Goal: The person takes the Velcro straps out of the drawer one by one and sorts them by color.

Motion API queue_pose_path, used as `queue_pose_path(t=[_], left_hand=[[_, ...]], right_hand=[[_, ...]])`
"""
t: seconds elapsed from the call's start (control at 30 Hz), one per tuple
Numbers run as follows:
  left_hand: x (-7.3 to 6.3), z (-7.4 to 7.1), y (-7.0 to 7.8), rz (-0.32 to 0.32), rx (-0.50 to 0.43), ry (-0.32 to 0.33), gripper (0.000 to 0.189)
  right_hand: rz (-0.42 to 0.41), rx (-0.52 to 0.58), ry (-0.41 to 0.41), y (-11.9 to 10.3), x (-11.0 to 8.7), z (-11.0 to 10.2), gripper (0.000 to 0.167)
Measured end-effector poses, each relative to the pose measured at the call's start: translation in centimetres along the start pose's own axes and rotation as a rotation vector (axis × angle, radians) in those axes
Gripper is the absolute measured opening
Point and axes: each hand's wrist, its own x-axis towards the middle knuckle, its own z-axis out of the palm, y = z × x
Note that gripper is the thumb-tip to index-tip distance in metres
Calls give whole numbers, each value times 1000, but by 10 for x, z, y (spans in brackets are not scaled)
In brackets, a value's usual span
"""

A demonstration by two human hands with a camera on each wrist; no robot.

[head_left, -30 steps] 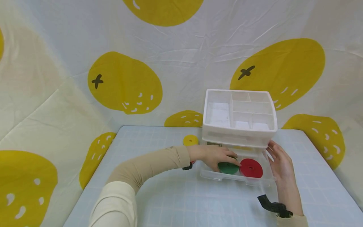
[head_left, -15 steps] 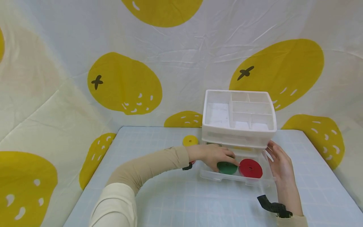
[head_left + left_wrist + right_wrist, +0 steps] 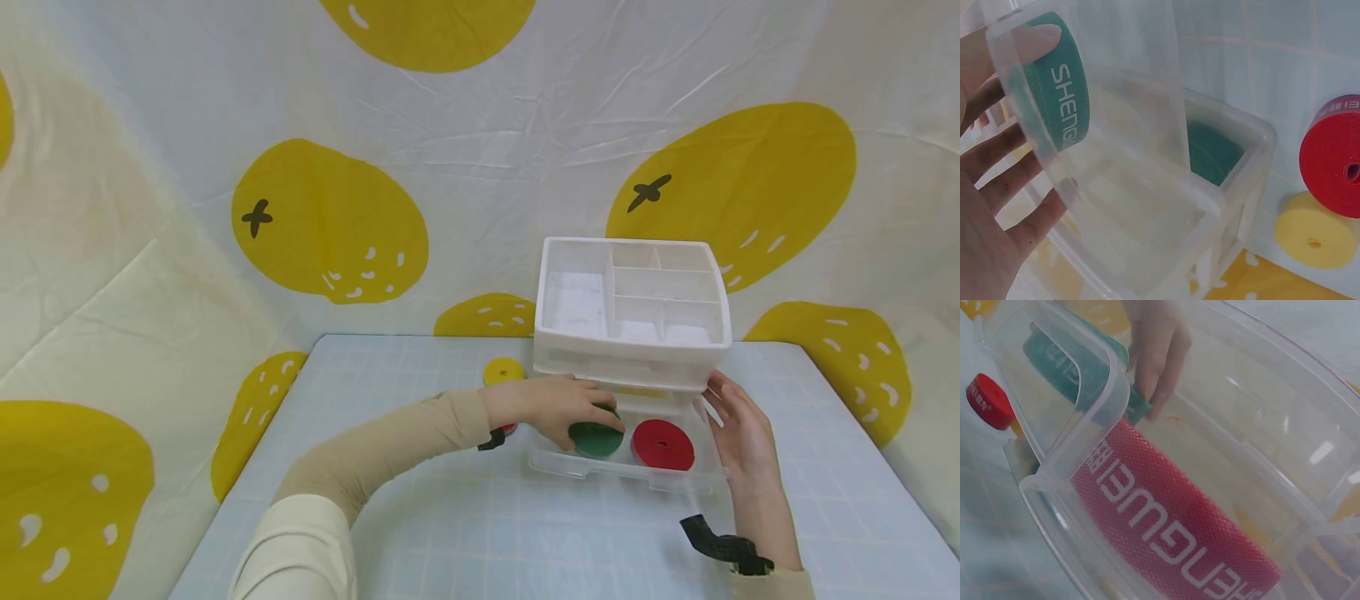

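Observation:
My left hand reaches into the pulled-out clear drawer and grips a green roll of tape. In the left wrist view, white lettering shows on this green roll's edge, with the thumb pressed to it. A red roll of tape lies to its right in the same drawer; a narrow gap separates the two. My right hand rests its slightly bent fingers against the drawer's right side, near the cabinet's corner. Clear plastic blurs part of the left hand's hold in both wrist views.
Behind the drawer stands the white cabinet, its top tray divided into compartments. Left of it on the table lie a yellow roll and another red roll, mostly hidden by my left wrist in the head view. Another green roll sits inside the cabinet.
My left hand has shifted slightly left with the green roll, which has come away from the red roll beside it. My right hand has stayed in place.

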Motion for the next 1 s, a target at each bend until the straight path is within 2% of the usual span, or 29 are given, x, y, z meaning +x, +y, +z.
queue_pose_path(t=[0.47,0.73,1.0], left_hand=[[-19,-2,4,-110,-16,96,66],[-31,9,10,-193,-12,239,65],[-43,28,19,-299,-109,423,63]], right_hand=[[7,31,-15,-1,0,-1,52],[4,35,-20,0,0,-1,51],[21,30,-6,0,1,-1,53]])
